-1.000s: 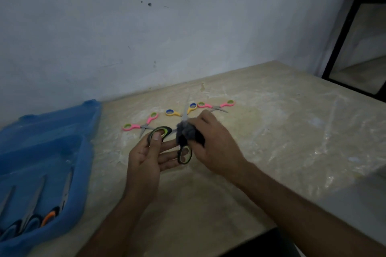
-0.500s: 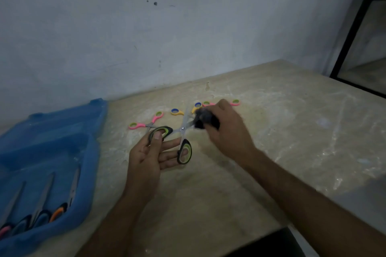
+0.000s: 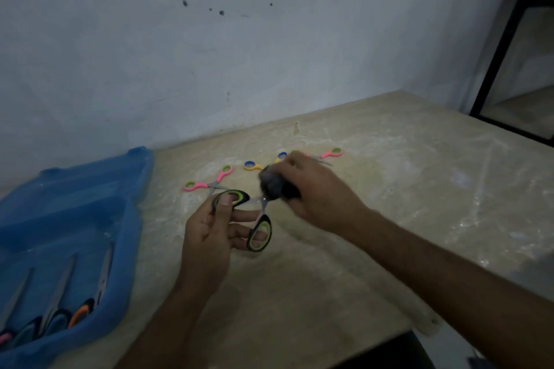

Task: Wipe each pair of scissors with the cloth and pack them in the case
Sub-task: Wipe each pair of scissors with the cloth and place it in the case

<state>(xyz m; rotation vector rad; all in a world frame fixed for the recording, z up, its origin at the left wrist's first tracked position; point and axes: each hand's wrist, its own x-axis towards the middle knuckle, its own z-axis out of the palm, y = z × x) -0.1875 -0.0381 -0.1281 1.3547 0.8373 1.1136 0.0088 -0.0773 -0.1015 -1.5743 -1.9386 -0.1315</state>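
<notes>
My left hand (image 3: 209, 234) holds a pair of black and green scissors (image 3: 260, 232) by the handles, spread apart, thumb on the upper loop. My right hand (image 3: 314, 189) grips a dark grey cloth (image 3: 274, 184) wrapped over the blades near the pivot, so the blades are hidden. On the table behind lie small pink scissors (image 3: 208, 184), yellow scissors with blue loops (image 3: 253, 165) and another pink pair (image 3: 331, 154), partly hidden by my right hand. The open blue case (image 3: 90, 219) at the left holds several scissors (image 3: 81, 313).
A beige marbled table (image 3: 389, 204) stands against a white wall. Its near edge runs at the lower right. A dark door frame (image 3: 503, 39) stands at the far right.
My right hand with the cloth slid out along the blades, then came back toward the pivot. My left hand kept the handles nearly still.
</notes>
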